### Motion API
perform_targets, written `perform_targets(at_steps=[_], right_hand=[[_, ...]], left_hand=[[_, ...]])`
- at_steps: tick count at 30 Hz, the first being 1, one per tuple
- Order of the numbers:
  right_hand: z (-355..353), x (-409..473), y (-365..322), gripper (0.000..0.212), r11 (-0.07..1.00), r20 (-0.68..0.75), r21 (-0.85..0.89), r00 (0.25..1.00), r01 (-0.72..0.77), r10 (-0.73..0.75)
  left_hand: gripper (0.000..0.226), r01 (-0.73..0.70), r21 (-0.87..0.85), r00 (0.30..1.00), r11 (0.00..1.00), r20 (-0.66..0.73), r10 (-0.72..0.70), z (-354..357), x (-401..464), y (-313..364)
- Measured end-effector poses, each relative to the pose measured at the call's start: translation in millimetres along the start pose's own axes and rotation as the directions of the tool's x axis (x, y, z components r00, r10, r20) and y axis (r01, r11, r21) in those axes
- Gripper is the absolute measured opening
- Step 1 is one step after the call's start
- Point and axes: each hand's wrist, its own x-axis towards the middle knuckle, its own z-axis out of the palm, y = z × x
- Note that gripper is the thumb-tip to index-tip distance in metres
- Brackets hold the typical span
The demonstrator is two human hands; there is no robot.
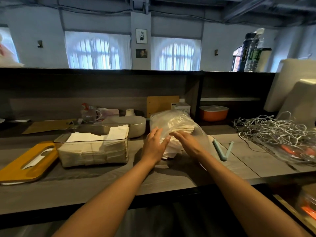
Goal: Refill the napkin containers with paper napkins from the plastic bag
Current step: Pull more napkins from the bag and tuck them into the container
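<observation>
No text, label, brand, number or sign is legible in this view. The dark bottle (244, 50) and the clear bottle (254, 53) on the counter's top ledge carry labels, but their markings are too blurred to read. The small white box (180, 106) at the back of the counter bears a dark mark that cannot be made out. The two framed pictures (141, 36) on the wall show no readable lettering.

Dim counter facing a pale room

Two arched windows (97, 50) with white curtains (177, 53) glow in a grey wall (42, 31); two small pictures (141, 36) hang between them above the dark wooden counter (171, 175).
</observation>
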Motion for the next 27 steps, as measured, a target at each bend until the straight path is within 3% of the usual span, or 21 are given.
perform_targets(at_steps=[2,4,8,12,16,21,24,27], right_hand=[[6,10,8,0.056,1.0,0.074,-0.01,0.997,-0.014,0.015],[10,15,17,0.061,1.0,0.13,0.006,0.991,-0.019,0.018],[11,18,21,0.065,0.996,0.205,0.035,0.976,-0.083,0.074],[14,21,22,0.063,0.948,0.274,-0.317,0.96,0.03,0.061],[17,18,18,0.052,0.879,0.189,-0.457,0.981,0.135,-0.052],[15,8,15,0.031,0.874,0.086,-0.461,0.988,0.155,-0.129],[10,1,10,0.013,0.94,-0.022,-0.316,0.99,0.127,-0.142],[8,-5,3,0.012,0.978,-0.092,-0.109,0.978,0.175,-0.185]], left_hand=[[0.045,0.102,-0.124,0.995,0.987,0.015,-0.101,4,11,-6],[0.05,0.207,-0.222,0.977,0.953,-0.005,-0.214,3,18,-10],[0.053,0.302,-0.431,0.935,0.85,-0.039,-0.353,-1,31,-24],[0.053,0.321,-0.544,0.931,0.775,0.03,-0.364,-6,33,-31],[0.053,0.313,-0.599,0.943,0.737,0.102,-0.318,-8,29,-27],[0.062,0.328,-0.54,0.945,0.775,0.195,-0.264,-13,22,-23],[0.099,0.353,-0.535,0.935,0.767,0.22,-0.278,-11,23,-32],[0.085,0.329,-0.512,0.942,0.793,0.239,-0.236,-12,21,-26]])
